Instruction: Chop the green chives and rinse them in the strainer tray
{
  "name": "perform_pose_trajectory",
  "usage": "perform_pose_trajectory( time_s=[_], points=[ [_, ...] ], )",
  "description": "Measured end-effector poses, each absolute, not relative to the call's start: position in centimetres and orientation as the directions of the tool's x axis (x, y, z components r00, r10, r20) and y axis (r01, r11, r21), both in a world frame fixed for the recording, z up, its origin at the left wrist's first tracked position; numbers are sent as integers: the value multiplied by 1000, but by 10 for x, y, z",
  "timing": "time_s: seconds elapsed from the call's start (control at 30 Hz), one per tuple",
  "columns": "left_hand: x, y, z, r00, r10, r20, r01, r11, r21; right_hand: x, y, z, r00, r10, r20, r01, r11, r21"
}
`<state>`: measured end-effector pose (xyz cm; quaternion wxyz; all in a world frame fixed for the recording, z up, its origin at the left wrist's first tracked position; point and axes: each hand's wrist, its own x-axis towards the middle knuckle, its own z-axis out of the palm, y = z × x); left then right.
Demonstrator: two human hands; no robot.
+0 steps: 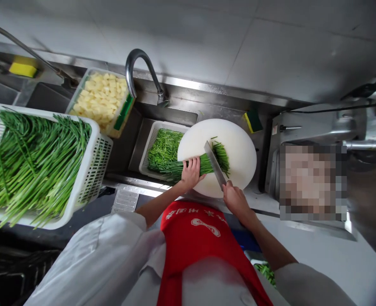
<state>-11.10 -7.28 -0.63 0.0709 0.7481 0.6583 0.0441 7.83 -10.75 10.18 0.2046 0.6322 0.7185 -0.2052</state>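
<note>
A bunch of green garlic chives (206,164) lies across the round white cutting board (238,140). My left hand (192,172) presses down on the bunch, its fingers curled over the stalks. In my right hand (234,196) is the handle of a kitchen knife (216,165), the blade crossing the bunch to the right of my left hand. Cut chive pieces (221,155) rest against the far side of the blade. The bunch's left end hangs over the board's edge, above a white basket (145,158) of cut chives (164,146) in the sink.
At left stands a large white basket (94,159) full of whole chives (38,161). Behind it is a tub of pale cubed pieces (100,95). A curved faucet (139,55) arches over the sink. A yellow-green sponge (253,122) sits behind the board. Another person's blurred-out part appears at right.
</note>
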Motion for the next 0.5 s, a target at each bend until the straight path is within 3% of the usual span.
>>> perform_pose_trajectory(
  time_s=[0.23, 0.4, 0.5],
  points=[
    [-111, -69, -6, 168, 985, -27, 969, -160, 187, 49, -52, 70, -157, 882, -445, 986, 118, -115],
    [-128, -79, 2, 61, 998, 8, 986, -62, 157, 55, -63, 88, -155, 894, -421, 988, 142, -63],
    [-139, -88, -2, 81, 997, -13, 983, -78, 165, 61, -91, 103, -145, 888, -436, 989, 147, -29]
  ],
)
